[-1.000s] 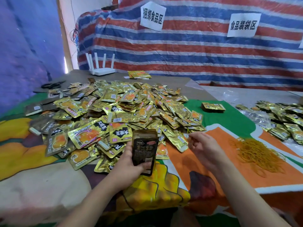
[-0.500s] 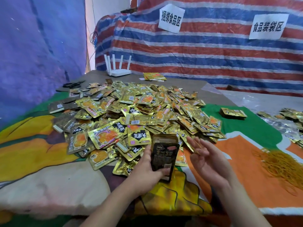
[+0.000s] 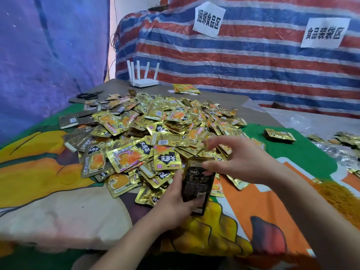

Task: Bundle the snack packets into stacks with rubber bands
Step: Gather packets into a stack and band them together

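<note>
My left hand (image 3: pixel 175 199) grips a stack of snack packets (image 3: pixel 197 184) upright from below, its dark back facing me. My right hand (image 3: pixel 239 160) hovers over the stack's top with fingers spread and blurred, and the thumb touches the top edge. I cannot make out a rubber band on those fingers. Behind the hands spreads a big heap of loose gold packets (image 3: pixel 155 129). A mound of yellow rubber bands (image 3: pixel 339 199) lies at the right edge.
One bundled stack (image 3: pixel 278 135) sits on the green patch of the cloth. More packets (image 3: pixel 346 139) lie on clear plastic at far right. At the back stand a white router (image 3: pixel 143 82), black scissors (image 3: pixel 87 95) and a few packets (image 3: pixel 186 88).
My right hand has moved left and up from beside the stack to over its top, fingers spreading. The left hand keeps holding the stack. My view has swung left.
</note>
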### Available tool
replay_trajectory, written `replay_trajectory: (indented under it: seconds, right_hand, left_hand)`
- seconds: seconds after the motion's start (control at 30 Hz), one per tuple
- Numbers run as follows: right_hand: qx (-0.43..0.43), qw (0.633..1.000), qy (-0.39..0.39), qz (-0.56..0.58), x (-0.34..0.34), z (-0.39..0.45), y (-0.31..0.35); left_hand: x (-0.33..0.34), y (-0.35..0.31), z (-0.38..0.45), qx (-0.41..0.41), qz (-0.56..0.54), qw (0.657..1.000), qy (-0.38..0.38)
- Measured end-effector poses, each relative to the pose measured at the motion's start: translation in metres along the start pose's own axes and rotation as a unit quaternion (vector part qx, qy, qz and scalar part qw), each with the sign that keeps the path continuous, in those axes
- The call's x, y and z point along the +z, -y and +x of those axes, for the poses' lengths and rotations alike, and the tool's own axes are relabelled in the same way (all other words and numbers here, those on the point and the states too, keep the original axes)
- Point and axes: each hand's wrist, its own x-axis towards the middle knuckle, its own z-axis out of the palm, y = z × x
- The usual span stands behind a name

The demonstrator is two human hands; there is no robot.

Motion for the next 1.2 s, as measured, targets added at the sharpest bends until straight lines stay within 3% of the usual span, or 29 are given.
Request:
replay_trajectory:
  seconds: [0.07,0.17,0.23,0.3,0.33,0.47,0.63,0.73,0.8,0.9,1.0,1.1,1.2]
  right_hand:
    - [-0.066,0.978,0.058,-0.191,-0.001,0.014,0.024]
    - [-0.129,0.908,0.141,-0.372,0.013,0.030,0.052]
    - [-0.157,0.852,0.181,-0.465,0.027,0.039,0.059]
    - [-0.146,0.823,0.227,-0.500,0.032,0.049,0.060]
    - [-0.126,0.828,0.250,-0.487,0.030,0.053,0.059]
    - [-0.014,0.907,0.278,-0.317,0.007,0.068,0.041]
    - [0.053,0.982,0.181,0.021,0.018,0.045,-0.008]
    - [0.102,0.968,0.033,0.226,0.056,0.016,-0.037]
    - [0.103,0.943,-0.069,0.308,0.077,-0.003,-0.048]
    - [0.017,0.942,-0.133,0.308,0.090,-0.023,-0.043]
    - [-0.070,0.948,-0.122,0.284,0.089,-0.021,-0.017]
    - [-0.077,0.958,-0.149,0.234,0.086,-0.010,-0.001]
    - [-0.040,0.944,-0.269,0.188,0.092,-0.014,-0.010]
  left_hand:
    - [0.001,0.001,0.000,0.001,-0.005,1.000,0.004]
    - [0.001,-0.001,-0.003,0.016,-0.005,1.000,0.001]
    - [0.001,-0.004,-0.005,0.032,-0.006,0.999,-0.004]
    - [0.001,-0.004,-0.006,0.035,-0.029,0.999,-0.002]
    - [0.000,-0.004,-0.006,0.029,-0.039,0.999,-0.004]
    - [-0.005,-0.006,-0.005,-0.002,-0.077,0.997,-0.028]
    - [-0.009,-0.008,-0.001,-0.021,-0.184,0.980,-0.076]
    - [-0.011,-0.006,0.003,-0.057,-0.306,0.945,-0.103]
    - [-0.012,-0.005,0.004,-0.067,-0.326,0.936,-0.112]
    - [-0.010,-0.005,0.003,-0.082,-0.286,0.951,-0.085]
    - [-0.007,-0.006,0.000,-0.073,-0.195,0.977,-0.050]
    - [-0.007,-0.007,-0.002,-0.072,-0.161,0.984,-0.026]
    - [-0.009,-0.007,-0.002,-0.083,-0.197,0.977,-0.016]
